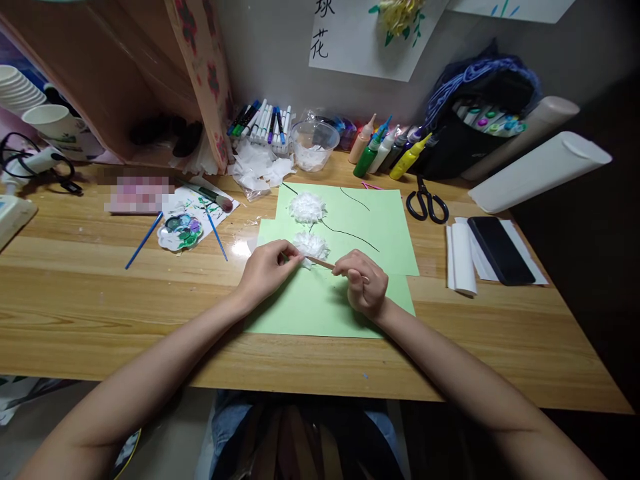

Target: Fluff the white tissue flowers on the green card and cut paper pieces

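My right hand (365,280) grips a thin flat wooden stick (321,263), its tip pointing left. That tip meets a small piece of white tissue paper (307,265) pinched between the thumb and finger of my left hand (267,268). Just behind the fingertips is a fluffy white paper ball flower (313,245), partly covered by my left hand. A second white paper ball flower (307,207) lies farther back. Both rest on light green paper sheets (340,315), which overlap; thin black lines (357,233) run across the upper one.
Behind the paper stand a clear tub of tissue scraps (314,145), markers (265,120) and paint bottles (369,153). Scissors (427,205) and a phone (501,250) lie right. A paint palette (180,232) and brushes (144,240) lie left.
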### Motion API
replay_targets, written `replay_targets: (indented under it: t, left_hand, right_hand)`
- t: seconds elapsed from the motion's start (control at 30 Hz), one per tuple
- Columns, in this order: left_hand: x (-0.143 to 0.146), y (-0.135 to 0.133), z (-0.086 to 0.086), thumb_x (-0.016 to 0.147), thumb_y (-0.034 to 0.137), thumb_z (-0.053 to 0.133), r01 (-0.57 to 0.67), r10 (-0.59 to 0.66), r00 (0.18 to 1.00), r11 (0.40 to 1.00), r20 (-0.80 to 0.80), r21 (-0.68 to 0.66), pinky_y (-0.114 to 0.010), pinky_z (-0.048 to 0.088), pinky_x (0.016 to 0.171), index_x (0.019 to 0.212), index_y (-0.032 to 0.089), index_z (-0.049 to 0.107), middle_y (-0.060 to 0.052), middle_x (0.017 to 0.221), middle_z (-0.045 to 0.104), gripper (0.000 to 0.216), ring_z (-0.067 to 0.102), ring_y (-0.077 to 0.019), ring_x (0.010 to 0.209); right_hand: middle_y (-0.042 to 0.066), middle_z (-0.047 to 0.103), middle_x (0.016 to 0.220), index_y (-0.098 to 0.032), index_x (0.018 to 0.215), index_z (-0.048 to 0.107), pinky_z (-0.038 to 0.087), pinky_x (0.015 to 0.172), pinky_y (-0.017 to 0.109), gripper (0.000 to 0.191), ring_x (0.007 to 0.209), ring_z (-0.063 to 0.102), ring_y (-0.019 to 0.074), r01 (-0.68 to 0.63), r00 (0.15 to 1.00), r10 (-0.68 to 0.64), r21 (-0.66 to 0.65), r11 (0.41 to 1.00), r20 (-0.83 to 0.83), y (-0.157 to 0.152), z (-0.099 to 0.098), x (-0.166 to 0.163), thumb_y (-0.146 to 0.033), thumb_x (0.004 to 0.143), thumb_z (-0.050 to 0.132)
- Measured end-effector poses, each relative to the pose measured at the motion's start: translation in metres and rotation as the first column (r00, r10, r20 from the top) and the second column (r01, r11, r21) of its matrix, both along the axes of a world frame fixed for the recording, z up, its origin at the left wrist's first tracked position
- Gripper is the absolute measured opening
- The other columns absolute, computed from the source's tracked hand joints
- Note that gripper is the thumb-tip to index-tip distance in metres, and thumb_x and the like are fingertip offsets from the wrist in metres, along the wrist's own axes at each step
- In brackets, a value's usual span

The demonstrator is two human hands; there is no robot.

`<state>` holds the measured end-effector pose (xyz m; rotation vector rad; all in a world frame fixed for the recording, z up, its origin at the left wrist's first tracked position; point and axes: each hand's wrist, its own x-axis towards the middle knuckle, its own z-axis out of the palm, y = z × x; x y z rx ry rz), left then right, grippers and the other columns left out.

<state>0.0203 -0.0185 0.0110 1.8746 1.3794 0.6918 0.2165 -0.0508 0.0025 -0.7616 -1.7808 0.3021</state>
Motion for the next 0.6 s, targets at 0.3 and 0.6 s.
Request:
replay_targets:
  t: [0.3,0.6]
  left_hand:
    - [0.0013,-0.0011,0.0018,0.082,0.035,0.056,-0.006,0.005,0.997,1.000,-0.071,-0.009,-0.026,0.036,0.058,0.081,0.019,0.065,-0.002,0.075,0.066,0.018,0.054,-0.0138,0.066]
    - [0.0015,-0.0007,0.0024,0.082,0.034,0.056,-0.032,0.032,0.995,0.999,-0.094,-0.004,-0.025,0.035,0.057,0.080,0.020,0.063,0.001,0.073,0.065,0.016,0.056,-0.0134,0.066]
  right_hand:
    - [0.003,0.058,0.064,-0.020,0.081,0.057,0.041,0.053,0.030,0.026,0.058,0.053,0.0155,0.016,1.000,-0.016,0.033,0.999,0.005,-0.0005,-0.0013,-0.0009,-0.023,0.096,0.036]
    - [0.003,0.059,0.064,-0.020,0.084,0.057,0.041,0.053,0.030,0.024,0.057,0.052,0.0161,0.020,0.998,-0.025,0.081,0.997,0.060,-0.0002,-0.0014,-0.0019,-0.023,0.096,0.036]
